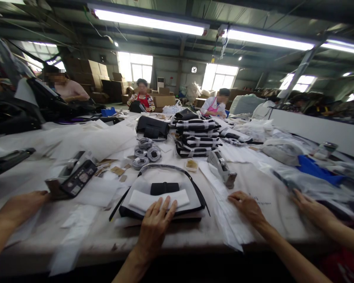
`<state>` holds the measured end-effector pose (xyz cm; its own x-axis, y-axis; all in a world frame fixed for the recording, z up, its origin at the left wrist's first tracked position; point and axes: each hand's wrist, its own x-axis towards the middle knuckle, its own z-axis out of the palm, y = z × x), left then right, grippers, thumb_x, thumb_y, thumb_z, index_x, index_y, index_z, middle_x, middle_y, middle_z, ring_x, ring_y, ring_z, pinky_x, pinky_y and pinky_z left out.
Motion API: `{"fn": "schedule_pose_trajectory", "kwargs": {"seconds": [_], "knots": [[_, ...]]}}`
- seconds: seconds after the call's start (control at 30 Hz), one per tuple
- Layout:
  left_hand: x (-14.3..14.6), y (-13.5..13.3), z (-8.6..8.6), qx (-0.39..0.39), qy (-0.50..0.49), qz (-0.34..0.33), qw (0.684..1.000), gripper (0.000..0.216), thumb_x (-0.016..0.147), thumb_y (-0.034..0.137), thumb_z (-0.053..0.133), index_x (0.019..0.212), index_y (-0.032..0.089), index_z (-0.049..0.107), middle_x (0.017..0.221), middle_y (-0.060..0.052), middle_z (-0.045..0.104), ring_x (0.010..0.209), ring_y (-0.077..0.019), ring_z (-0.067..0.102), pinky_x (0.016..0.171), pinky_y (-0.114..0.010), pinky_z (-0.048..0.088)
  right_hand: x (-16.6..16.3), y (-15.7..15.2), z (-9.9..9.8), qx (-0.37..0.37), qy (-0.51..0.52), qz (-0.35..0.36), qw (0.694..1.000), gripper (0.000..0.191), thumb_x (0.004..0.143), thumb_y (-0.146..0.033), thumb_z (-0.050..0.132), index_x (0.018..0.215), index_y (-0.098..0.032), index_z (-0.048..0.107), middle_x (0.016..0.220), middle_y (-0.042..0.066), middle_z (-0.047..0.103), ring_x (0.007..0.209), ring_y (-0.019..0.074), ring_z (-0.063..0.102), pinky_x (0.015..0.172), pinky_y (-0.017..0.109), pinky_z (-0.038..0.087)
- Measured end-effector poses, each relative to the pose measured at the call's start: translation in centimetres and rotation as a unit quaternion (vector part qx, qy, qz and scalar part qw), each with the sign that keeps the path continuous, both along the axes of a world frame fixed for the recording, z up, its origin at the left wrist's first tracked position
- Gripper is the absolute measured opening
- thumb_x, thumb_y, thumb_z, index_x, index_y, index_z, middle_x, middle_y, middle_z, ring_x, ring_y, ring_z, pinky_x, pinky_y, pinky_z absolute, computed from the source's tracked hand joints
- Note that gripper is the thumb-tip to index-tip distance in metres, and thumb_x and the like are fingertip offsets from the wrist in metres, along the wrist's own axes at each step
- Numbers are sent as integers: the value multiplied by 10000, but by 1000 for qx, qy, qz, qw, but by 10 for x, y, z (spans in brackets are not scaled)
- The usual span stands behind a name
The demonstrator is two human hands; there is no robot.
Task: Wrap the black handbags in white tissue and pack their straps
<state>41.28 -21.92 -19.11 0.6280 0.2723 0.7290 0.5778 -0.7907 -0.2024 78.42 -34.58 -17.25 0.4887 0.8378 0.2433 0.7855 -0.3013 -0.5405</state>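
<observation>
A black and white bag (194,196) with a thin black strap lies flat on the table in front of me. A white paper band (141,201) runs across it under a black tab (164,188). My left hand (155,226) rests flat on that band with its fingers stretched out, so it is open. My right hand (247,206) is to the right of the bag. Its fingers are curled down onto a stack of white paper sheets (224,204), pinching the top one.
A tape dispenser (222,167) stands behind the sheets. Further back are coils of cord (147,152) and a stack of wrapped black bags (197,137). Another person's hand (26,202) lies at the left near a black device (78,177), and another person's hand (312,210) at the right rests on plastic bags. Several workers sit at the far end.
</observation>
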Motion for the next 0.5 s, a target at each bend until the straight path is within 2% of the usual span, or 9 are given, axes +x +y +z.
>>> {"fn": "schedule_pose_trajectory", "kwargs": {"seconds": [0.1, 0.17, 0.27, 0.33, 0.4, 0.43, 0.5], "knots": [[0, 1, -1, -3, 1, -2, 1000, 476, 974, 89, 352, 1366, 259, 561, 1378, -35, 592, 1200, -246, 586, 985, -373, 454, -1, -3, 16, 77, -34, -2, 996, 339, 822, -506, 536, 798, -229, 730, 995, 99, 725, 970, 288, 664, 911, 431, 478], [1, 1, -1, -5, -3, -1, 1000, 461, 984, 105, 348, 1360, 260, 566, 1374, -33, 595, 1198, -247, 587, 986, -377, 453, -7, -6, 31, 85, -35, 3, 996, 347, 808, -536, 561, 775, -231, 722, 1039, 103, 712, 975, 288, 659, 874, 415, 491], [2, 1, -2, -8, -6, 1, 1000, 451, 990, 115, 343, 1346, 258, 579, 1364, -33, 603, 1189, -250, 590, 983, -383, 455, -33, -15, 57, -25, 18, 52, 998, 279, 762, -487, 638, 674, -226, 679, 1111, 79, 700, 815, 228, 655, 755, 353, 499], [2, -1, -2, -9, -3, 2, 1000, 441, 988, 121, 354, 1339, 259, 585, 1361, -36, 605, 1186, -251, 590, 980, -386, 458, -63, -22, 72, -130, 81, 128, 980, 200, 734, -397, 680, 666, -212, 654, 1128, 54, 703, 750, 181, 631, 724, 311, 485], [2, -2, -2, -12, 2, 3, 1000, 426, 989, 135, 373, 1336, 260, 586, 1367, -37, 600, 1190, -253, 587, 975, -387, 464, -99, -28, 83, -224, 165, 214, 936, 111, 713, -308, 691, 709, -204, 653, 1018, 29, 727, 794, 173, 626, 706, 265, 464], [2, -3, -2, -13, 3, 4, 1000, 422, 989, 140, 379, 1337, 260, 584, 1374, -35, 595, 1194, -253, 583, 973, -389, 466, -117, -29, 86, -272, 223, 261, 899, 104, 716, -292, 692, 747, -200, 657, 961, 17, 729, 799, 165, 621, 674, 240, 452], [2, -3, -3, -17, 7, 5, 1000, 422, 988, 141, 383, 1342, 260, 578, 1388, -30, 583, 1203, -256, 577, 971, -393, 469, -148, -26, 91, -346, 324, 340, 812, 207, 677, -336, 755, 760, -183, 642, 822, -9, 701, 713, 134, 592, 599, 207, 419]]}}
